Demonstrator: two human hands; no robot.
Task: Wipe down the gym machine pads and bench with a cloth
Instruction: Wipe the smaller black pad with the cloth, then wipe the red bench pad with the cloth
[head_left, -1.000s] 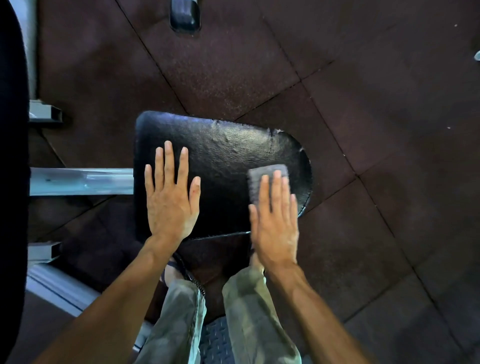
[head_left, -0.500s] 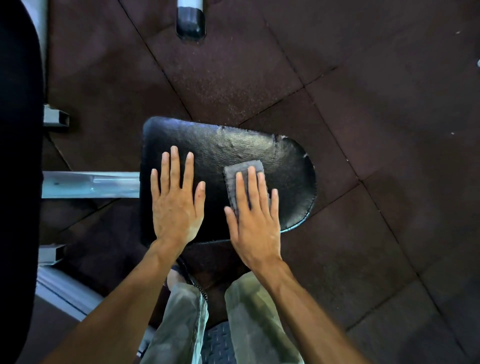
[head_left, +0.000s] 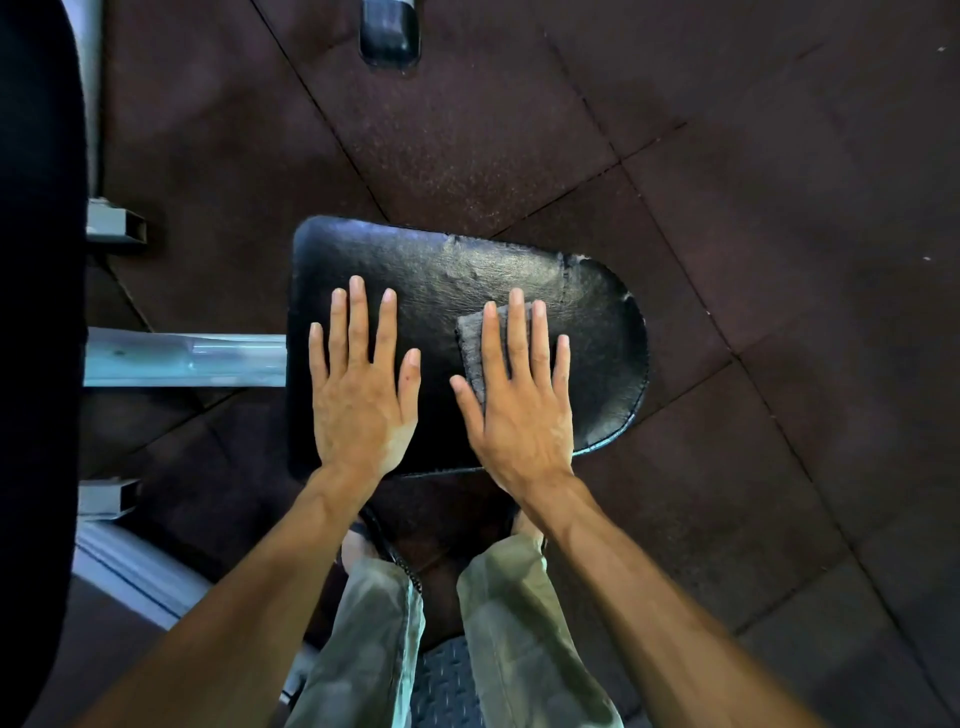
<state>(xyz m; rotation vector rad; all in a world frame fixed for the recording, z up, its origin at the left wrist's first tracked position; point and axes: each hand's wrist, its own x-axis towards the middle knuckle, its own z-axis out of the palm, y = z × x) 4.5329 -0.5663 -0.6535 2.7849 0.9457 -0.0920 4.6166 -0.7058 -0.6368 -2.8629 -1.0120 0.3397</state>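
A black padded seat (head_left: 467, 270) of a gym machine lies below me, rounded on its right side, with worn stitching near the far right edge. My left hand (head_left: 361, 395) rests flat on the left half of the pad, fingers straight. My right hand (head_left: 519, 400) presses a small grey cloth (head_left: 470, 343) flat against the pad's middle right, fingers straight over it. Most of the cloth is hidden under the palm and fingers.
A silver metal bar (head_left: 187, 358) runs from the seat to the left. A tall black pad (head_left: 36, 312) fills the left edge, with grey frame tubes (head_left: 117, 223) beside it. Dark rubber floor tiles (head_left: 727, 260) surround the seat. My legs (head_left: 374, 649) stand below.
My right hand slid the cloth left from the pad's right end, then a little back to the right. My left hand stayed flat in place.
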